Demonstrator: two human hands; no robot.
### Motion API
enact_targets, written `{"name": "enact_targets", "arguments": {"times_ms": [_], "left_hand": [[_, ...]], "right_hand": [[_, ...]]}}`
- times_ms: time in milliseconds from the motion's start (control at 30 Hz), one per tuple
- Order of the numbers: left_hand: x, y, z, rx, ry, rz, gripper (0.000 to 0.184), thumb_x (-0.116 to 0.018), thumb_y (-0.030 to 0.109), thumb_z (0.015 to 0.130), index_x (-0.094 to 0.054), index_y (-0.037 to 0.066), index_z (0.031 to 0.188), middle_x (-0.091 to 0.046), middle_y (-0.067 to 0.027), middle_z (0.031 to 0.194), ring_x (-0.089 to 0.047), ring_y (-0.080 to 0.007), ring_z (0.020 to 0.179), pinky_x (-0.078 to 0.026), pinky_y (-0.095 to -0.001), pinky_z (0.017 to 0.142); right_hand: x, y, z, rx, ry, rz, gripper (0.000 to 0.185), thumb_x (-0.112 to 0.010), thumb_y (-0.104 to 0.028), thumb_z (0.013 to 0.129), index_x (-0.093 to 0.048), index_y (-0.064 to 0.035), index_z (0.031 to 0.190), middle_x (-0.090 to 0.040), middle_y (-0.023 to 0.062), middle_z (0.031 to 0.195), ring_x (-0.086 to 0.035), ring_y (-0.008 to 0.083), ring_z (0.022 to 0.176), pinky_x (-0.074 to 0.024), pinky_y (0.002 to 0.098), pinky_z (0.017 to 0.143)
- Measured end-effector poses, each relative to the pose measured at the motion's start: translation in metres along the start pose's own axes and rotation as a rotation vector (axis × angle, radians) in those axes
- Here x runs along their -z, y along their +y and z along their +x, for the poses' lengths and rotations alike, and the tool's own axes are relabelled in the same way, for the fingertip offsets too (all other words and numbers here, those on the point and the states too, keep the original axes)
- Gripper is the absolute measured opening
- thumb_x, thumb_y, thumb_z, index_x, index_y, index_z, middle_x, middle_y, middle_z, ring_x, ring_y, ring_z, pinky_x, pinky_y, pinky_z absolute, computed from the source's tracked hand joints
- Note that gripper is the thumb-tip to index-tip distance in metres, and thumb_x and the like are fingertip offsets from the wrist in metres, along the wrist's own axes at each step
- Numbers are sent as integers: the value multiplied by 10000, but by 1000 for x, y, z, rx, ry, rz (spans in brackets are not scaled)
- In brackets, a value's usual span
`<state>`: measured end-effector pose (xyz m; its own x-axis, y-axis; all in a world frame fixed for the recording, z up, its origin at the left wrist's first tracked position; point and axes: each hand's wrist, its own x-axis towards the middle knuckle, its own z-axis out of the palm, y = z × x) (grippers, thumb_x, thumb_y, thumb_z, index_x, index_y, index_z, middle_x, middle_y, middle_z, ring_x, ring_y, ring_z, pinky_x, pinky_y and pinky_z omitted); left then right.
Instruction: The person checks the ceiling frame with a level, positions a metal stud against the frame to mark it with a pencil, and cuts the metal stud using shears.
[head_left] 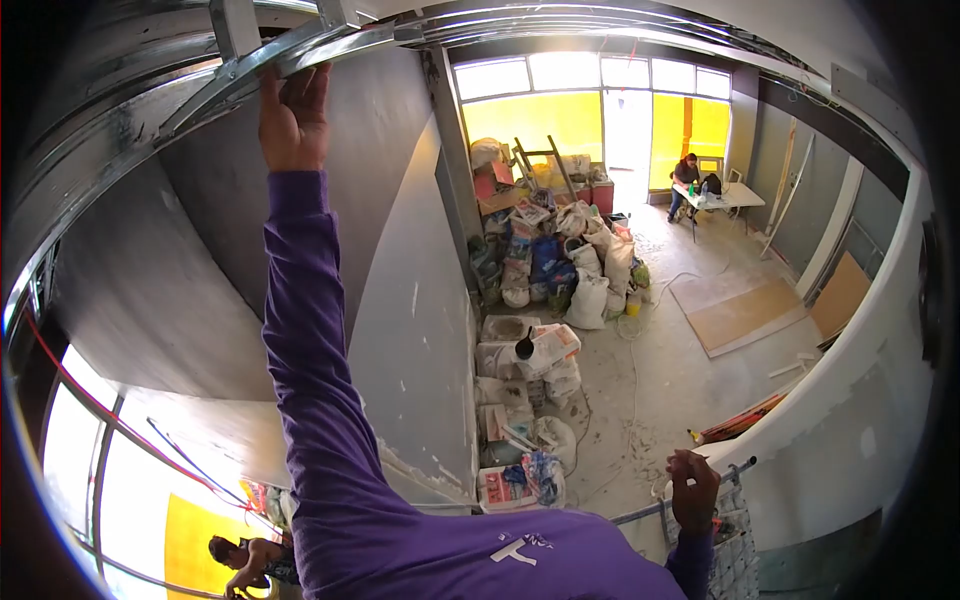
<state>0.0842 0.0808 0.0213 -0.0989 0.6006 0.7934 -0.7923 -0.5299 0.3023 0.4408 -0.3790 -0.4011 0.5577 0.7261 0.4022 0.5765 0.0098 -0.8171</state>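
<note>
My left hand (293, 122) is raised overhead at the end of a purple sleeve. Its fingers reach up around the lower edge of a shiny metal channel (335, 47), and the tips are partly hidden by it. This channel meets other metal framing pieces (236, 28) under the ceiling. Low on the right, my right hand (692, 490) has its fingers curled together; whatever they hold, if anything, is hidden. Just beside it is a metal bar (738, 468), and apparently a scaffold platform (735, 550) lies below.
Stacked sacks (590, 300) line the grey wall (415, 330) down on the floor. Boards (735, 320) lie to the right. A person (684, 185) sits by a white table (725, 198) at the far end. Another person (255, 562) is at lower left. A curved white panel (840, 450) borders the right.
</note>
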Motion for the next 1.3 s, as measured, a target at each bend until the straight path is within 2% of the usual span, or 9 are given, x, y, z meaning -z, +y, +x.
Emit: {"name": "enact_targets", "arguments": {"times_ms": [67,267,367,500,667,967,1100,1300], "left_hand": [[1,1,-4,-14,-39,-1,408,-593,291,1003,-527,80,1346,-550,-174,1377,-568,-377,1247,-576,-377,962],[-7,8,-16,-62,-44,46,406,-565,294,1017,-521,76,1356,-546,-180,1384,-561,-387,1253,-570,-381,983],[-1,10,-13,-23,-50,6,382,-556,280,1021,-530,94,1353,-549,-185,1375,-563,-384,1250,-577,-381,979],[1,10,-10,-19,-47,4,361,-530,254,1031,-523,91,1354,-543,-195,1373,-544,-416,1262,-593,-389,960],[-1,9,-12,-21,-46,-36,353,-505,219,1040,-503,73,1362,-522,-214,1389,-512,-458,1280,-594,-411,961],[-1,12,-8,17,-39,-64,374,-467,233,1057,-463,41,1378,-490,-254,1412,-450,-449,1340,-530,-441,1049],[-8,14,-12,10,-38,-66,379,-472,233,1056,-453,29,1375,-489,-260,1410,-464,-429,1335,-508,-450,1070],[-5,14,-11,-9,-21,-17,380,-491,251,1050,-465,29,1356,-505,-272,1378,-499,-424,1301,-505,-456,1069]], "right_hand": [[0,-1,0,0,-13,-12,144,-628,-87,942,-653,26,1027,-729,139,856,-734,207,750,-575,317,692],[3,3,-2,11,-27,-19,148,-622,-98,952,-654,26,1028,-731,142,861,-736,208,746,-571,320,684],[5,-1,-2,2,-31,-14,139,-618,-85,950,-653,26,1025,-732,140,863,-735,206,748,-572,318,687],[5,1,-2,-10,-24,23,161,-642,-98,925,-660,36,1012,-726,168,900,-726,240,753,-575,336,678],[6,2,-1,8,-29,-18,160,-653,-94,920,-661,31,1021,-726,165,888,-726,236,747,-570,334,673],[3,6,4,-5,-45,-8,176,-663,-107,918,-663,29,1030,-730,170,878,-731,238,743,-567,345,663],[-2,11,9,68,-46,-12,173,-670,-109,915,-663,25,1025,-731,167,864,-730,237,729,-564,342,656],[-7,-5,12,40,-58,-47,170,-686,-108,903,-663,20,1012,-730,168,869,-730,240,716,-565,344,649]]}}
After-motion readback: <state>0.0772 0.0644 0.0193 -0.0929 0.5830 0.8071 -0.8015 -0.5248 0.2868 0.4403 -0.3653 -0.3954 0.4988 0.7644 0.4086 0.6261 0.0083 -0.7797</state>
